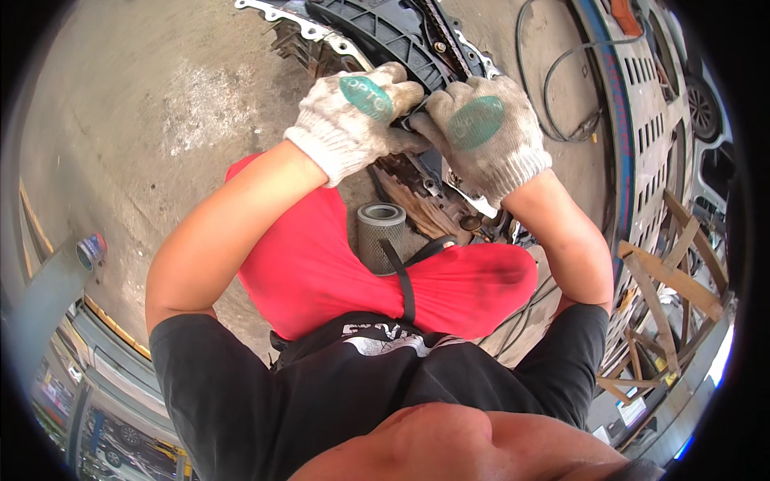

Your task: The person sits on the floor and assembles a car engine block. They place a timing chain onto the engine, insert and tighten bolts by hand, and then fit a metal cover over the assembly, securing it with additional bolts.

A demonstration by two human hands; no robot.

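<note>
An engine with its front opened up lies before me, a black ribbed chain guide (377, 28) and a timing chain (446, 30) showing at the top. My left hand (359, 112), in a whitish knitted work glove with a green oval, rests at the engine's near part with its fingers curled inward. Close against it, my right hand (484, 132), gloved the same way, is also closed, thumb toward the left one. Both sets of fingertips meet over a dark spot below the guide. Whatever they grip there is hidden by the gloves.
A cylindrical metal mesh filter (380, 236) stands on the floor between my red-clad legs. Cables (553, 104) loop over the concrete to the right, beside a long perforated metal beam (638, 104). Wooden frames (674, 280) stand farther right. At the left is a small can (91, 251).
</note>
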